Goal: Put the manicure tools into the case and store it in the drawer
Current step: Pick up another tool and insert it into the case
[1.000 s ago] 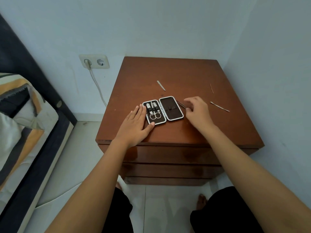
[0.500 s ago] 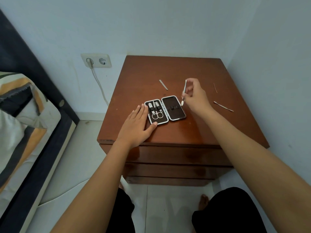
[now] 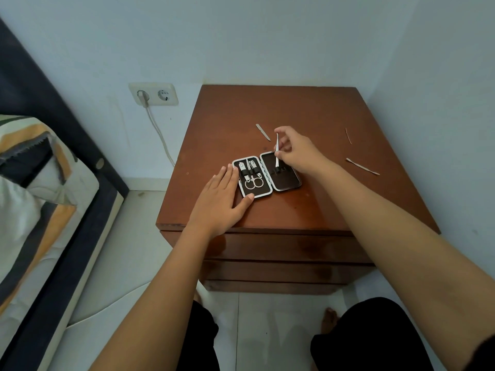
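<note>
Open case (image 3: pixel 266 177) flat on nightstand top (image 3: pixel 308 108), near front edge, hinge running roughly front to back. Left half already holding scissors (image 3: pixel 254 182) and what look like clippers under elastic loops; right half bare apart from a row of loops (image 3: pixel 280 171) across its middle. Right hand (image 3: pixel 297 151) above right half's far edge, thumb and fingertips pinched on a thin white-metal tool (image 3: pixel 276 150). Tool close to upright, long axis tilted a little away from viewer, lower tip over the dark lining just beyond the loops. Tip touching lining or hovering: hard to say at this size. Coming move judged a matter of alignment: tool's axis to be laid down nearly flat and parallel to hinge, then slid toward viewer under a loop. Left hand (image 3: pixel 221 199) flat and spread on wood, fingers alongside case's left rim, thumb at its near corner, gripping nothing, apparently bracing case against sliding. Three more loose tools on top: short file (image 3: pixel 263 132) beyond case, just left of right hand; long slim tool (image 3: pixel 362 166) well right of case; thin dark sliver (image 3: pixel 348 135) farther back on right. All three nearer right hand than left. Nothing between held tool and loops. Drawer fronts (image 3: pixel 267 247) below, shut. Wall socket (image 3: pixel 153 94) with cable and striped bedding (image 3: pixel 32 167) off left, clear of the work.
</note>
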The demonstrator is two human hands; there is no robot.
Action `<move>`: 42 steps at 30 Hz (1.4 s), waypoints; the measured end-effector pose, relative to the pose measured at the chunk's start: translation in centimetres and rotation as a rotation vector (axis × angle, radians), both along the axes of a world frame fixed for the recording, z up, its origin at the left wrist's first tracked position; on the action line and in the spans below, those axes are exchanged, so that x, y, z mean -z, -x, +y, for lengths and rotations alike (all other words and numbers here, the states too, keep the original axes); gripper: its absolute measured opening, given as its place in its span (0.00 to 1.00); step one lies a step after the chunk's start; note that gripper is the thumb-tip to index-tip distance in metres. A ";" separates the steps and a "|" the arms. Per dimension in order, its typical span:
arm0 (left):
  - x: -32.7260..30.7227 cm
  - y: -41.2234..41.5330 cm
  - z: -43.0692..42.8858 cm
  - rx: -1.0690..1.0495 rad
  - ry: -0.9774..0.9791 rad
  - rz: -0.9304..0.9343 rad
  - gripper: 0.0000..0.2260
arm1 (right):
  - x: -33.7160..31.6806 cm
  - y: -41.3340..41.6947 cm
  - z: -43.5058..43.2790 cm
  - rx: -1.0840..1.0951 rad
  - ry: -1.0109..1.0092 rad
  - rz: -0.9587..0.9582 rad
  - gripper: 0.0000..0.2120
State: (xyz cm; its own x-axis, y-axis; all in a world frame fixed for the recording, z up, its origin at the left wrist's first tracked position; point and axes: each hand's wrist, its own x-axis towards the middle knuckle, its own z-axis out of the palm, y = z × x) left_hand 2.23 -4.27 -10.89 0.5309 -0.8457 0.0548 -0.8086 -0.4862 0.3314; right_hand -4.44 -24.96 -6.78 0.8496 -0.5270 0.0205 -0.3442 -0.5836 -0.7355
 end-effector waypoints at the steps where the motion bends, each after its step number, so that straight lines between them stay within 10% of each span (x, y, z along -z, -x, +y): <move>1: 0.0 0.0 0.0 0.000 0.005 0.000 0.32 | 0.0 -0.1 -0.1 -0.019 0.042 0.027 0.24; 8: -0.1 0.1 0.0 -0.006 0.003 -0.001 0.31 | 0.3 1.7 -0.2 -0.171 0.228 0.276 0.24; 33: 0.1 -0.1 0.0 -0.003 0.037 0.003 0.32 | -0.1 2.7 -0.2 -0.224 0.297 0.084 0.20; 42: 0.3 -0.3 -0.1 -0.004 0.068 0.001 0.33 | -0.3 -4.3 -1.5 -0.297 0.407 0.405 0.18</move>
